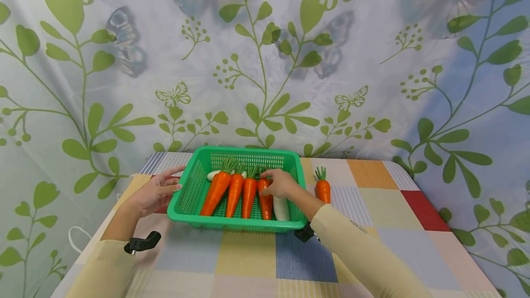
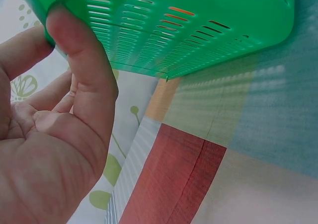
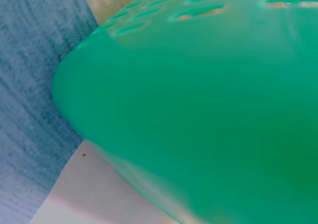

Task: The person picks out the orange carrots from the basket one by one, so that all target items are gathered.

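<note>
A green plastic basket (image 1: pixel 236 225) with slotted walls stands on the table. Side by side in it lie several orange carrots (image 1: pixel 234 192) with green tops. A white radish (image 1: pixel 281 209) is at the basket's right, and pale ends of others show behind the carrots. My left hand (image 1: pixel 155 192) holds the basket's left rim; in the left wrist view its thumb (image 2: pixel 74 40) presses on that rim. Reaching in from the right, my right hand (image 1: pixel 278 183) grips the upper part of the rightmost carrot (image 1: pixel 266 205). In the right wrist view the basket wall hides this hand.
One more carrot (image 1: pixel 323 191) lies on the table to the right of the basket. A patchwork tablecloth (image 1: pixel 248 256) covers the table. Behind it hangs a leaf-and-butterfly curtain (image 1: pixel 265 82). A white cable (image 1: pixel 74 243) loops at the table's left edge.
</note>
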Demonstrator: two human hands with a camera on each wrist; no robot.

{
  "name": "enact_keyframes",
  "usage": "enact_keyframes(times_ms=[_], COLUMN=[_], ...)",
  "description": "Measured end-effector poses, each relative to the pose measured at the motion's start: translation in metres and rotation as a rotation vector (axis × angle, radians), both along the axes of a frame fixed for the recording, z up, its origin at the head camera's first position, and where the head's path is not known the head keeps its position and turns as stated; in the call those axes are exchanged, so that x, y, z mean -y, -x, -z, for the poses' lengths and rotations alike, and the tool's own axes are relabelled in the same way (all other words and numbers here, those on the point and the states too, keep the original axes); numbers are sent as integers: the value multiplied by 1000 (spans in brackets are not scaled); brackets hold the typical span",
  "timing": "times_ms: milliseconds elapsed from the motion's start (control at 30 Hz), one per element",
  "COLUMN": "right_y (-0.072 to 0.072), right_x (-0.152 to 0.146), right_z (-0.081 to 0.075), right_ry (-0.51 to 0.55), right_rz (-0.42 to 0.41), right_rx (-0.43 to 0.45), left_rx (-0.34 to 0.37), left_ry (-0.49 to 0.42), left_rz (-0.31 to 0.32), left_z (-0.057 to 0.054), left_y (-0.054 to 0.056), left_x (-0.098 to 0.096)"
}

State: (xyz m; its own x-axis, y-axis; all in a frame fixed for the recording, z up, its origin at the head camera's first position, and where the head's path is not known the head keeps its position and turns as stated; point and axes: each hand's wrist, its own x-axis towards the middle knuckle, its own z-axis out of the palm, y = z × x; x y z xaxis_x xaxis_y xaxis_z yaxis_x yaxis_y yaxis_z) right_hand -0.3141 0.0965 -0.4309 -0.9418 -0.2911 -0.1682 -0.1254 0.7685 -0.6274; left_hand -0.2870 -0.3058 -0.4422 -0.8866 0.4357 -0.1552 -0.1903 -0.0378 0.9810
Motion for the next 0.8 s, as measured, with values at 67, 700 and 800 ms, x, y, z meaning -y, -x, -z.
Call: enact_keyframes(times_ms=[67,700,800], right_y=[-1,-2,-2], right_x=[0,2,1], right_z=[0,3,3], right_ry=[-14,-77,-49], right_rz=[-7,-14,-3], right_rx=[-9,-58,-42], left_rx=[2,-11,-10], left_ry=[1,0,9], left_rz=[-3,2,-4], left_z=[0,3,3], left_y=[-1,-2,-1], left_x=[0,0,1])
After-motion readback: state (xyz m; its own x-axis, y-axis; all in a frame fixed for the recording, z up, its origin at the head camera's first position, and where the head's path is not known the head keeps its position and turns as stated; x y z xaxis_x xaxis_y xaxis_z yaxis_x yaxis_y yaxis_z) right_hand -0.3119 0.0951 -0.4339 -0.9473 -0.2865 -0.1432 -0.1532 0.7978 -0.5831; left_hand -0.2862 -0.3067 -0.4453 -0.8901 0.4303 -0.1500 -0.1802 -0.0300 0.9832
